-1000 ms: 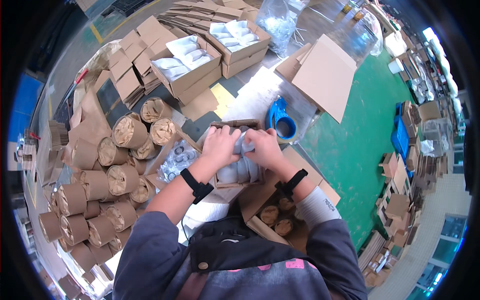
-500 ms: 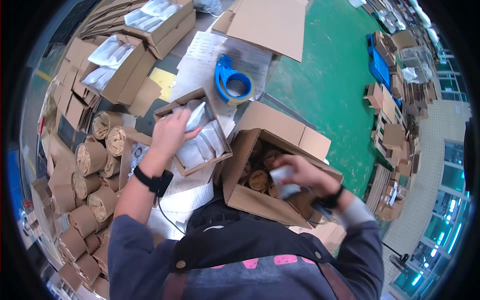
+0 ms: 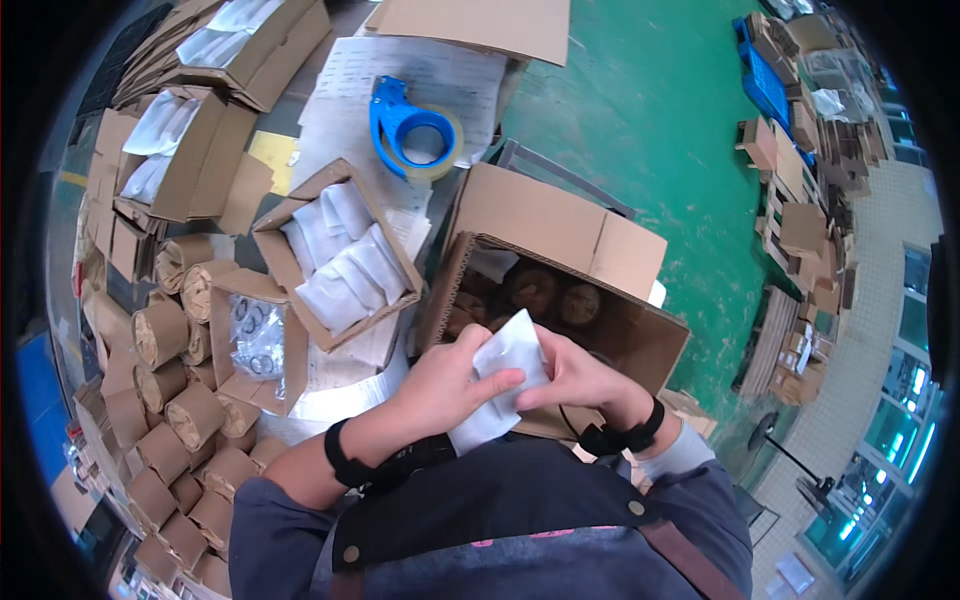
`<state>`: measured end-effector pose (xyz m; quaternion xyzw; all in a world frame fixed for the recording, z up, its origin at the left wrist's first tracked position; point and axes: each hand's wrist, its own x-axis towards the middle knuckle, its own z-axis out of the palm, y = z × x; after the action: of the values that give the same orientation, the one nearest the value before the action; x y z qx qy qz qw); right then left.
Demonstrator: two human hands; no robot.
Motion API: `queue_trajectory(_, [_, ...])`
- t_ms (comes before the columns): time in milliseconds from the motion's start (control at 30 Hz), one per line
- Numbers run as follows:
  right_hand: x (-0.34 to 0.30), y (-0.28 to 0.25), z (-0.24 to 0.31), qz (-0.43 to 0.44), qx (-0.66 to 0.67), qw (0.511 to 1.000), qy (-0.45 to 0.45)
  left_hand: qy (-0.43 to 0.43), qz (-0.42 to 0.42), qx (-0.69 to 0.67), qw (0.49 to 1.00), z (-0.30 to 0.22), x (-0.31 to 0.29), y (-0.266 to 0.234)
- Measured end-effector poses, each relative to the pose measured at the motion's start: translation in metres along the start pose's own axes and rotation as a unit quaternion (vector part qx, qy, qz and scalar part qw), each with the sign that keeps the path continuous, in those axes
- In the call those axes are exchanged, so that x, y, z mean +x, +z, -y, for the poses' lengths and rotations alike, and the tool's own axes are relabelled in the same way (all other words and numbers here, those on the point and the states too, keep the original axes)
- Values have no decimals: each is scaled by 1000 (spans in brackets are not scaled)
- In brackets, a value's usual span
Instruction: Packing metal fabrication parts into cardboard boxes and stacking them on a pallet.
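Note:
In front of my chest, a white wrapped packet (image 3: 503,365) is gripped by both hands. My left hand (image 3: 445,385) pinches its left side, thumb lying across the front. My right hand (image 3: 580,378) closes on its right edge. Just beyond them stands an open cardboard carton (image 3: 630,340), partly covered by my hands. Brown paper-wrapped rolls (image 3: 580,303) lie inside it, along with a white piece (image 3: 494,263) at its far left. To the left, a smaller open box (image 3: 275,243) holds several white packets (image 3: 350,278).
A blue tape dispenser (image 3: 385,125) rests on printed sheets (image 3: 335,80). A box with a clear bag of rings (image 3: 258,335) sits beside stacked paper-wrapped rolls (image 3: 195,415). Two boxes of white packets (image 3: 205,165) stand far left. Green floor (image 3: 650,130) extends right, toward pallets.
My left hand has left the small box and my right hand has come back from over the carton. Both now meet on a white packet near my chest. The view has shifted.

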<state>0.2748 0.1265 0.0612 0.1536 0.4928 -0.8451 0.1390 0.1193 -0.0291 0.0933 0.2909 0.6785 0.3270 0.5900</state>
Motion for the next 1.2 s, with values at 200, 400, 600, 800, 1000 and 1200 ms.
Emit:
queue_trajectory(200, [-31,-147,-143,-189,55,968,158,-57,127,52,989,17,20,10])
queue_trajectory(400, [22,-99,-83,-311,-417,848,102,21,168,-193,966,42,26,20])
queue_trajectory(600, [-46,-63,-50,-125,-135,979,90,25,-30,-117,992,47,86,77])
queue_trajectory(800, [-32,-183,-170,-356,-405,790,292,24,132,-172,976,37,69,60])
queue_trajectory(1000, [-22,-142,-117,-293,-582,709,270,-25,235,20,971,40,42,55])
queue_trajectory(1200, [-104,-79,-95,31,-455,822,340,120,369,255,885,51,66,87])
